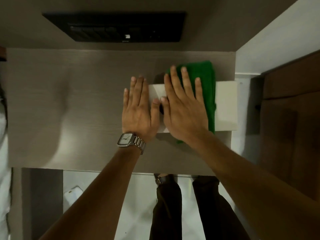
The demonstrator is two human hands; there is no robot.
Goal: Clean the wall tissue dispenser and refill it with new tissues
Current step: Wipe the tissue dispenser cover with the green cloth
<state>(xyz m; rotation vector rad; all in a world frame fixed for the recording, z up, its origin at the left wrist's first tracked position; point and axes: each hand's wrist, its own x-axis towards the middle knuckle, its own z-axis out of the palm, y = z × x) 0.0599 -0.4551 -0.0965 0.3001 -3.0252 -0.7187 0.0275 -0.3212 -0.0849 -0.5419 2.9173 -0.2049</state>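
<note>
The grey wall panel carries the white dispenser near its right edge. A green cloth lies flat across the dispenser's front, pressed there by the right hand, fingers spread, not clenched. The left hand rests open against the dispenser's left side, steadying it. Judging the wipe underway, keep the palm flat and sweep evenly toward the uncovered right end.

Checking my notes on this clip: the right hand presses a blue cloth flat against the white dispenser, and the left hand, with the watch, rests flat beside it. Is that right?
Not quite: the cloth is green, not blue, as the head view shows. The rest holds: the right hand presses it flat against the white dispenser, and the left hand, with the watch, rests flat beside it.
</note>
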